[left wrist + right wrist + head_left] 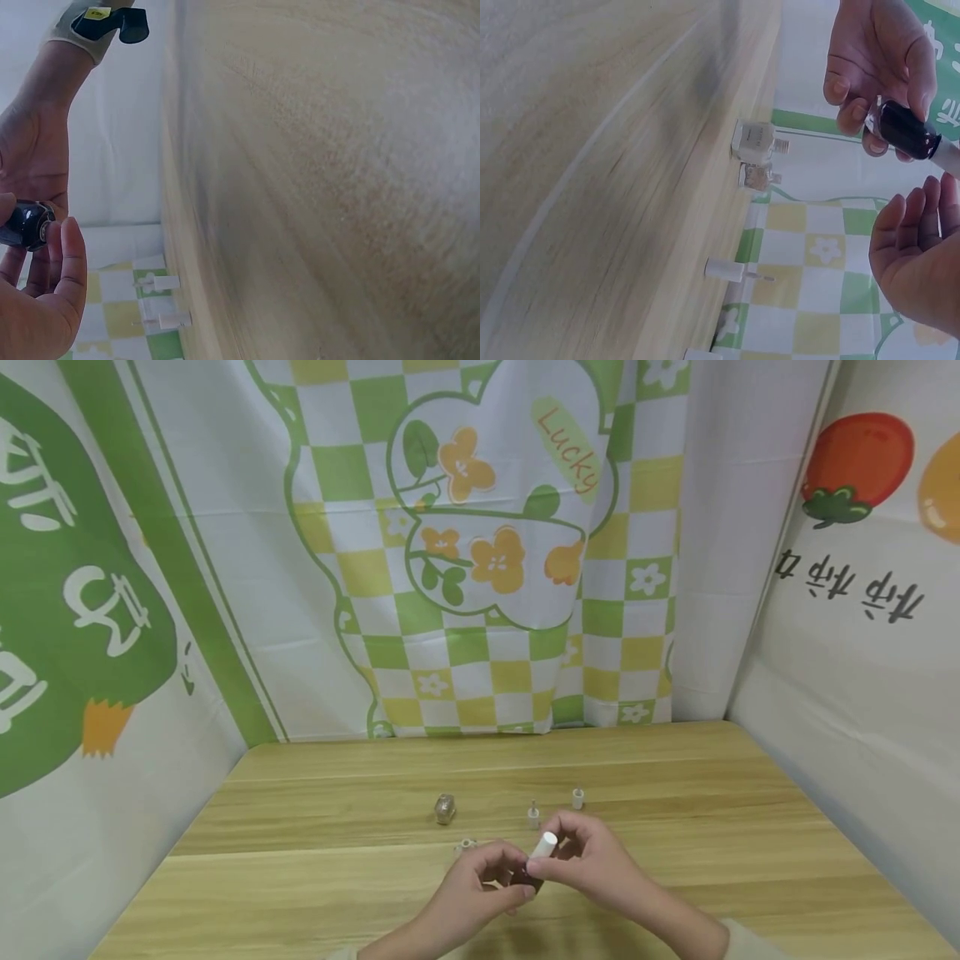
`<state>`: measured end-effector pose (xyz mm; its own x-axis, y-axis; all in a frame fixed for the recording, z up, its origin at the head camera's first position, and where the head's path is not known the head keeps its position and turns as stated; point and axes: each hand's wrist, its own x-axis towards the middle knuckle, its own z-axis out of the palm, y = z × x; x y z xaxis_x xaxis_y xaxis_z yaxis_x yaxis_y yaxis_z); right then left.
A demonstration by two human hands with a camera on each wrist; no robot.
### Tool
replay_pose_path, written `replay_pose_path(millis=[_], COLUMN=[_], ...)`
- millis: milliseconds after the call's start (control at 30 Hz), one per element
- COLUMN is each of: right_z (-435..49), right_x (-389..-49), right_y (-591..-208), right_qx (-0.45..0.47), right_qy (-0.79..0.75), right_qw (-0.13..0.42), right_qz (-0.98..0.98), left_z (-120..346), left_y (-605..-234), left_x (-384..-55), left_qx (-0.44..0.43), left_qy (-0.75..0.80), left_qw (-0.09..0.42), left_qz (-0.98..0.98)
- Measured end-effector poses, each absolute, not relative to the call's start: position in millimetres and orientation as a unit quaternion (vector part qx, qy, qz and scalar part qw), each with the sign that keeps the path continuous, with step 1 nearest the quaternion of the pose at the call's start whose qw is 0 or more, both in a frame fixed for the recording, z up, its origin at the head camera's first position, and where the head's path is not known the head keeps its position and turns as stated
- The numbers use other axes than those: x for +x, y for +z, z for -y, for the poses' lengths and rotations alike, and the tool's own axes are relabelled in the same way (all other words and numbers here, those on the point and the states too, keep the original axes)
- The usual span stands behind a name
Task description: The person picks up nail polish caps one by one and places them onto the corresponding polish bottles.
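Observation:
A dark nail polish bottle [906,129] with a white cap [545,843] is held between both hands above the front of the table. My left hand [476,881] grips the dark glass body, its thumb and fingers on either side. At the cap, my right hand [600,860] pinches with thumb and fingers. The cap sits on the bottle's neck and tilts up to the right in the head view. In the left wrist view the bottle [28,225] shows partly behind fingers.
Beyond the hands, a glittery bottle [446,809] stands on the wooden table [337,793]. A clear uncapped bottle [754,141] is nearer the left hand, partly hidden in the head view. Two white brush caps [533,817] stand behind the right hand, one farther back. Printed curtains [487,677] surround the table.

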<state>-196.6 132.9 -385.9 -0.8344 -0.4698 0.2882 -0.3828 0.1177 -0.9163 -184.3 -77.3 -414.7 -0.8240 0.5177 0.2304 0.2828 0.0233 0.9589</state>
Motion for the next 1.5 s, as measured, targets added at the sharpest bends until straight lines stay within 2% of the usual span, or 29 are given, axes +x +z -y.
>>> replay_pose_path(millis=[167, 500, 833, 1500], right_z=[-136.8, -140.4, -137.8, -129.1], right_x=[-199.4, -205.4, -203.5, -193.8], right_y=[-388.4, -387.6, -387.8, -388.3], right_qx=[-0.327, -0.409, -0.403, -0.307], right_qy=[-0.599, -0.606, -0.609, -0.634], right_qw=[0.041, 0.016, 0.023, 0.024], right_qz=[-0.729, -0.682, -0.683, -0.709], left_z=[77.3, 79.4, 79.5, 78.7], left_y=[-413.3, -411.7, -411.2, -411.2], left_x=[-184.4, -184.5, -183.7, -182.6], left_qx=[0.277, 0.278, 0.285, 0.277], left_qy=[0.64, 0.633, 0.631, 0.645], left_qw=[0.087, 0.084, 0.083, 0.088], left_qz=[-0.711, -0.717, -0.717, -0.707])
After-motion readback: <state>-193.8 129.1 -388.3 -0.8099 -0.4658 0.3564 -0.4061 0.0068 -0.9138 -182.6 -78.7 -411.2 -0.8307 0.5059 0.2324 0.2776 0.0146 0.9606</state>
